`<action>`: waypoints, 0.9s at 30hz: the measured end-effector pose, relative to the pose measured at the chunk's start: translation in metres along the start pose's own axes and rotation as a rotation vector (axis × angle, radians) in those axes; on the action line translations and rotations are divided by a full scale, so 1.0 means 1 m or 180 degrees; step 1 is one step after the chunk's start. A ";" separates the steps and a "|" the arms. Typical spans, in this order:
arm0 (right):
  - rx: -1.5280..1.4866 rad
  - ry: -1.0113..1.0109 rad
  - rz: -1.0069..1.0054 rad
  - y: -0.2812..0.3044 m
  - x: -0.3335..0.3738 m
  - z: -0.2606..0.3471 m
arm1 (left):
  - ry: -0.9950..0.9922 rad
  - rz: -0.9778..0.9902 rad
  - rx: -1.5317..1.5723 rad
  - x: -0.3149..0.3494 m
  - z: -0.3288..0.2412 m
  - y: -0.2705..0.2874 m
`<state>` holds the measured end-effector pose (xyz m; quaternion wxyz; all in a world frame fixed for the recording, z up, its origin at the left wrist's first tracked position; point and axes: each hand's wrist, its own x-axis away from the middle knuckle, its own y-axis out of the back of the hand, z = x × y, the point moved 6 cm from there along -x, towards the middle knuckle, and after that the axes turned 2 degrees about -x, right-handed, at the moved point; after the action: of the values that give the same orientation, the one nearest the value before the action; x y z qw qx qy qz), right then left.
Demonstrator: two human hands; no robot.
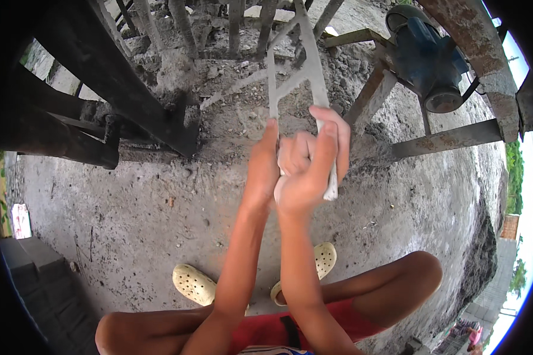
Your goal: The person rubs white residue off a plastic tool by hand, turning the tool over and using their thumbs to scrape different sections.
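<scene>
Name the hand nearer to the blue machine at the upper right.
Right. The right hand, around the right bar of the pale frame, is below and left of the blue machine in view; the left hand, at the frame's left bar, is farther left.

Barred frame (315,78): before the clogs (194,286) — left of the motor (430,59)
Blocks (37,266): left of the clogs
Clogs: on the ground (154,228)

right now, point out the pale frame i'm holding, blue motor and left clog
Pale frame (317,83), head view, on its right bar.
Blue motor (427,57), head view, on its casing.
Left clog (192,284), head view, on its holed top.
</scene>
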<state>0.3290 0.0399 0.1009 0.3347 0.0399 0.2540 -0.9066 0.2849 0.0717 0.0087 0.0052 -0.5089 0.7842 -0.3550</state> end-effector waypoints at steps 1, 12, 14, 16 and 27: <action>-0.0018 -0.0009 0.0026 -0.001 0.001 0.000 | 0.0007 -0.0082 -0.0089 -0.001 0.000 0.001; 0.0275 0.0499 0.0011 -0.018 -0.024 -0.018 | -0.0051 0.0201 0.0243 -0.039 -0.023 -0.006; 0.0255 0.0301 0.0011 -0.009 -0.008 -0.010 | -0.0014 0.0152 0.0181 -0.023 -0.011 -0.008; 0.0367 0.0296 0.0048 -0.003 0.001 0.000 | 0.0133 0.0112 0.0089 -0.016 -0.002 -0.008; 0.0112 0.0633 0.0382 -0.058 -0.090 -0.034 | -0.0236 0.0131 0.0531 -0.098 -0.060 -0.021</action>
<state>0.3587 0.1469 0.1180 0.3607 0.1506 0.2672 -0.8808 0.3271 0.1788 0.0306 0.0838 -0.5033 0.7615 -0.3998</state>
